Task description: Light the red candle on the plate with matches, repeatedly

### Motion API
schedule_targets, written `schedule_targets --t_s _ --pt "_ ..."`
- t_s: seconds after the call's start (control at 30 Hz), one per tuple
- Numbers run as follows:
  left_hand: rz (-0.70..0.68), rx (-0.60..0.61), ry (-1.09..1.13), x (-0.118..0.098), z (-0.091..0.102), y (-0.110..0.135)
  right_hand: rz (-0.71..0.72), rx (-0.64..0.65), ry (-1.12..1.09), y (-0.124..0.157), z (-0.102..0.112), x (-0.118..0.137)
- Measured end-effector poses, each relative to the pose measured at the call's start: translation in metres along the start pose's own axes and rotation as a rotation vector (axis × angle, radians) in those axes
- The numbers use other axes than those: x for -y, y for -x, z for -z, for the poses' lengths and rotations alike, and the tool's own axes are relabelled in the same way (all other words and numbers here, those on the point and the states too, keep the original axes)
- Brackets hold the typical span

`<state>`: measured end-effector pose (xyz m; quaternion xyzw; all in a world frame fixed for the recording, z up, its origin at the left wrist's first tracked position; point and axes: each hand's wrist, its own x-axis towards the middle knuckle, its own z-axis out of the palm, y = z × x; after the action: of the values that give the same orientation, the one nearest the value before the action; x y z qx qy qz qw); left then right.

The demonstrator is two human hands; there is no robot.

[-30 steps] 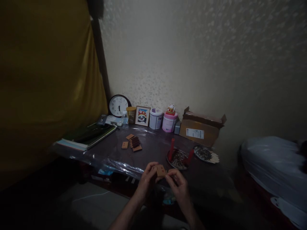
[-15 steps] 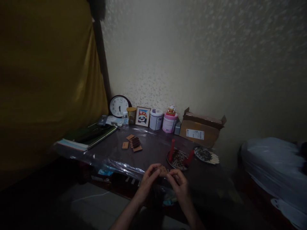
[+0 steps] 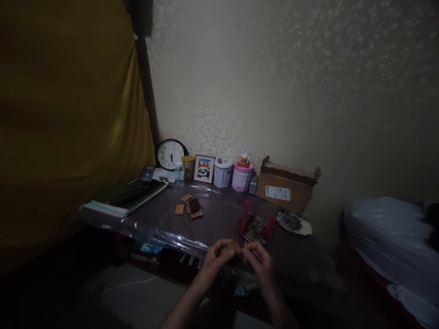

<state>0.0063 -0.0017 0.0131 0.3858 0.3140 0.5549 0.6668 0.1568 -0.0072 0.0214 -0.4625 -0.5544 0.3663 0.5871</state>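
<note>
My left hand [image 3: 219, 256] is closed on a small brown matchbox [image 3: 237, 248], held just over the table's front edge. Close by on its right, my right hand [image 3: 257, 257] pinches a thin matchstick [image 3: 244, 244] between thumb and fingertips, its end near the box's side. Just beyond my hands a round plate [image 3: 240, 234] holds dark burnt bits and two red candles, one upright [image 3: 245, 214] and one leaning [image 3: 270, 226]. Right of it, a second plate [image 3: 284, 221] carries many dark-tipped matchsticks [image 3: 303, 227]. Several more matchboxes [image 3: 194, 204] lie piled on the table to the left.
Along the wall stand a clock [image 3: 170, 154], a yellow-lidded jar [image 3: 188, 168], a framed panda picture [image 3: 204, 169], two tins [image 3: 222, 173] and a cardboard box [image 3: 286, 187]. Books [image 3: 137, 198] lie at the left. Clear plastic [image 3: 174, 240] covers the table. A plastic-wrapped bundle [image 3: 387, 228] sits right.
My left hand has tilted the matchbox, so less of its face shows. Both hands have shifted slightly to the right and down, the matchstick still in my right.
</note>
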Motion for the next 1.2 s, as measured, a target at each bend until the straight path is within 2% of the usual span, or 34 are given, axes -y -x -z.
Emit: schedule_targets --t_s 0.2,0.37,0.57,0.9,1.2 --pt "0.064 0.064 0.164 0.006 0.001 -0.001 -0.099 -0.097 -0.124 -0.005 0.009 -0.005" --pt "0.084 0.074 0.203 0.004 -0.002 0.003 -0.079 -0.106 -0.181 -0.004 0.008 0.0" --pt "0.074 0.104 0.173 -0.002 -0.005 0.007 -0.101 -0.09 -0.202 -0.002 0.007 0.002" --pt "0.111 0.071 0.095 -0.003 -0.002 0.007 -0.149 -0.133 -0.26 -0.001 0.005 0.004" --pt "0.12 0.063 0.096 -0.005 -0.003 0.009 -0.129 -0.123 -0.278 -0.002 0.004 0.001"
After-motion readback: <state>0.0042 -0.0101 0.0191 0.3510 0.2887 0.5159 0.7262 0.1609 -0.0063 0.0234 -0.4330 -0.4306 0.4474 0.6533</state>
